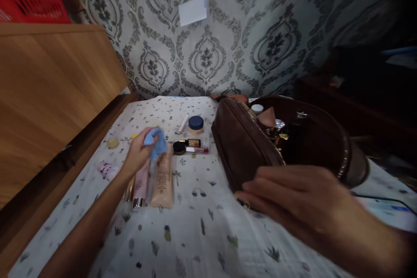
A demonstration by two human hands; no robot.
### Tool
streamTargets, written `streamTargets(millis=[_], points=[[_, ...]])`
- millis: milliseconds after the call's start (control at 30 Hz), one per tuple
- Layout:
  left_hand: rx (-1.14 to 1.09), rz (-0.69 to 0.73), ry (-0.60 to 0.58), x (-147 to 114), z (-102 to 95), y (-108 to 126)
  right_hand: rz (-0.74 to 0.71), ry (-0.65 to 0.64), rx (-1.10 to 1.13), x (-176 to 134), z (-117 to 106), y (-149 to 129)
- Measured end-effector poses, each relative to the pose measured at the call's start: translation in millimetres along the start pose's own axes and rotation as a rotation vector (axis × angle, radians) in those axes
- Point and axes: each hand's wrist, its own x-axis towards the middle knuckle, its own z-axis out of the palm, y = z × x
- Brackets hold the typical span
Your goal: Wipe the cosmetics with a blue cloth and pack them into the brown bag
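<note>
My left hand is closed on a small, crumpled light-blue cloth, raised over the tubes. Below it lie a beige squeeze tube and a pink tube with a silver cap, side by side. My right hand, slightly blurred, reaches over the near end of the brown zip bag. Its fingers are stretched out near the zip's gold end; whether they press on the leather is hard to see. The brown bin-like bag beside it stands open, with cosmetics showing inside.
Farther back are a blue-lidded jar, a white stick, a black-lidded pot and a lipstick. A purple-patterned item lies left. A phone rests at right. A wooden cabinet borders the left side.
</note>
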Motion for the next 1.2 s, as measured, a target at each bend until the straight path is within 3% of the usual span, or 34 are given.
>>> streamTargets(millis=[33,67,100,233,333,433,567,667,767,867,967,1100,1133,1200], points=[[0.134,0.035,0.041,14,-7.3,-14,-0.036,-0.04,0.043,2,10,-11],[0.282,0.048,0.006,27,-14.2,-28,-0.054,-0.073,0.088,3,21,-19],[0.41,0.059,-0.103,39,-20.4,-40,-0.029,-0.11,0.126,4,32,-26],[0.483,0.054,-0.454,73,-32.5,-69,0.161,-0.215,0.377,6,81,-37],[0.529,0.025,-0.606,86,-28.7,-74,0.279,-0.289,0.499,12,112,-39],[0.565,-0.001,-0.631,92,-22.5,-75,0.382,-0.327,0.591,16,134,-41],[0.554,-0.011,-0.529,90,-27.1,-71,0.517,-0.247,0.76,12,145,-40],[0.5,0.011,-0.395,78,-39.3,-55,0.584,-0.179,0.952,6,146,-33],[0.35,0.061,-0.343,46,-40.5,-21,0.666,-0.114,1.176,4,146,-27],[-0.105,0.114,-0.401,-3,-17.5,19,0.768,-0.022,1.423,8,144,-29],[-0.292,0.096,-0.425,-48,13.9,47,0.782,0.031,1.624,9,140,-35],[-0.368,0.033,-0.464,-76,28.0,54,0.838,0.079,1.681,0,136,-36],[-0.356,-0.002,-0.422,-78,26.6,53,0.863,0.096,1.66,-3,135,-35],[-0.268,-0.036,-0.225,-81,23.4,53,0.893,0.123,1.596,-9,135,-34]])
